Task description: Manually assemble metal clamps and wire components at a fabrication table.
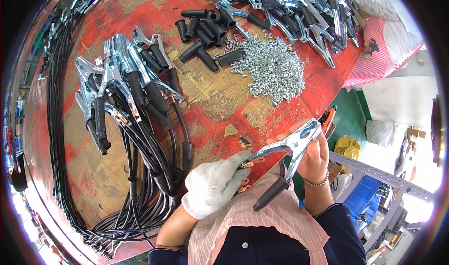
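In front of my body is a silver spring clamp [299,143], its jaw end up and to the right. One of its handles wears a black sleeve [271,194]; the other is bare metal. My right hand [316,160], without a glove and wearing a bead bracelet, is closed around the jaw end. My left hand [213,185], in a white knitted glove, pinches the tip of the bare handle, where a copper lug [255,162] sits. More copper lugs [244,185] show just below the glove. The left fingertips are partly hidden.
A worn red table [210,92] carries a heap of small nuts and screws [276,68], loose black sleeves [206,31] and piled clamps [299,12]. Clamps with black cables [117,73] lie left. An orange tool [329,119] is by the right edge, near a metal rack [383,178].
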Tool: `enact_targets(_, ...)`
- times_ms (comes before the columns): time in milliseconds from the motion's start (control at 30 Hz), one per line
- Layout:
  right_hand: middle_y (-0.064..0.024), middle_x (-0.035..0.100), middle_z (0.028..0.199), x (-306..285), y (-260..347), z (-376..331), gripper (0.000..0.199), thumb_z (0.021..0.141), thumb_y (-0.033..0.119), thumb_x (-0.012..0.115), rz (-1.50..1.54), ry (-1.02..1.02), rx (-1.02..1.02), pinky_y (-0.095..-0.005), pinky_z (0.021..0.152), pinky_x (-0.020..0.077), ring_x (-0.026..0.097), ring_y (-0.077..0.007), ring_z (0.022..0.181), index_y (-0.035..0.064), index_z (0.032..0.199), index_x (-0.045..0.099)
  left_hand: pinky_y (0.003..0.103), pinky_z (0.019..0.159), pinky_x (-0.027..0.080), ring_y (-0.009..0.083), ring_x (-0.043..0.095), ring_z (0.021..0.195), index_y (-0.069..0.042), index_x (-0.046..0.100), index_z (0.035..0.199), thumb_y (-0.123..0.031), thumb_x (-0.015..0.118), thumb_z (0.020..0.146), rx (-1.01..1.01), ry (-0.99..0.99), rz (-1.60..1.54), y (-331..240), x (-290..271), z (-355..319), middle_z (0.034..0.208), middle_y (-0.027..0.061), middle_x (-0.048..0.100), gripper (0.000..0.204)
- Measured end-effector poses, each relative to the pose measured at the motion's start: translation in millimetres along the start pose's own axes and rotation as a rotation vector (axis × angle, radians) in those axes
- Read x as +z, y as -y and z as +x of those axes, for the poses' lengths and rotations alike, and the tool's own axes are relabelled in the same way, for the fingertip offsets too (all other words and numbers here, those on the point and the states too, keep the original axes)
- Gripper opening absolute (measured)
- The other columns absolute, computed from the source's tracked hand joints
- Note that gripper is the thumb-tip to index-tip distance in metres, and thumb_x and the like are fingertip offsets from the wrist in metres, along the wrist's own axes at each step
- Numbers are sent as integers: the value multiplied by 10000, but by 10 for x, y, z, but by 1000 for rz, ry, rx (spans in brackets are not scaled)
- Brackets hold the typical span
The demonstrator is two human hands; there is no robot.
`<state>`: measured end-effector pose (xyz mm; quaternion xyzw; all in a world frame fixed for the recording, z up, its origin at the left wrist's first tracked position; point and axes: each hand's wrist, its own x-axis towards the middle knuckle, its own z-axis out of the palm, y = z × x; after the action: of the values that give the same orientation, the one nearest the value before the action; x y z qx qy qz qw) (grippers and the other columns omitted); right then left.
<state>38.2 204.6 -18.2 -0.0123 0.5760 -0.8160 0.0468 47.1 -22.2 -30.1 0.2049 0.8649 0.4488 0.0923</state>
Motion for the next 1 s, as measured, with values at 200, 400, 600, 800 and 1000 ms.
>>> enact_targets(200,-228,601,1130,-107,-32,-36,479,979,356,545,150,29,90,-583,967,469,609,-414,1099,-55,1204,447,364,494,474,250,634,559,-100,613,1189,-211,660,864,9,-5,77,-70,-21,1,676,78,645,347)
enact_targets(400,-175,591,1029,-25,-50,-90,556,947,429,581,-46,-86,-3,-636,874,521,652,-320,1004,-68,1163,457,364,541,504,273,663,613,-108,620,1181,-232,674,854,-183,48,-138,-128,-53,56,733,112,670,355)
enact_targets(600,-176,626,1045,76,-27,-152,467,954,379,584,-61,-48,-32,-510,922,518,655,-325,1023,-35,1132,461,348,572,513,275,682,650,-90,675,1090,-202,692,825,-172,-55,-164,-67,-44,45,762,128,691,289)
enact_targets(800,-220,642,1068,70,10,-144,494,954,398,583,-120,40,-42,-451,921,509,653,-367,1046,-36,1141,439,341,516,492,265,660,573,-93,692,1045,-230,731,799,-107,-136,-99,-24,-26,43,669,106,661,284)
enact_targets(1000,-211,589,966,146,16,-116,590,937,503,550,-240,-34,-47,-571,863,550,669,-353,931,-60,1071,440,351,554,502,282,658,600,-69,697,1036,-139,719,771,-181,-114,-49,-103,-45,60,740,140,681,275)
